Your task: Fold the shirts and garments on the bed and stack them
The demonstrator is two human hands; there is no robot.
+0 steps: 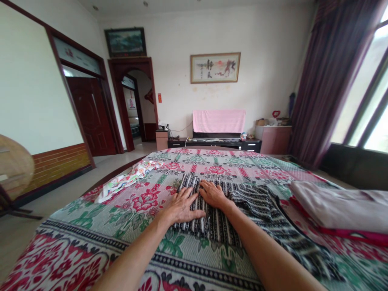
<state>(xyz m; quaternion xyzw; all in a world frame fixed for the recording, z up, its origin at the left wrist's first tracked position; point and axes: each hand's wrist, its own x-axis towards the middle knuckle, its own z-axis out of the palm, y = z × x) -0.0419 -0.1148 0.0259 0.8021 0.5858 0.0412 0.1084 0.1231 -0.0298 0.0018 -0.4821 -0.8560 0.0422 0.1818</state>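
A black-and-white striped knit garment (251,202) lies partly folded on the flowered bed cover (121,220). My left hand (184,207) rests flat on its left part, fingers apart and thumb stretched to the right. Just beside it, my right hand (213,195) lies palm down on the same cloth, fingers extended. Neither hand grips the fabric. To the right, the garment spreads out in a longer, looser piece that tapers toward the near right.
Folded light-grey and red clothes (339,206) are stacked at the right. A crumpled colourful printed cloth (129,180) lies at the left. Beyond the bed stand a low black cabinet (214,143) and a pink cloth (218,121) draped over a screen-like object.
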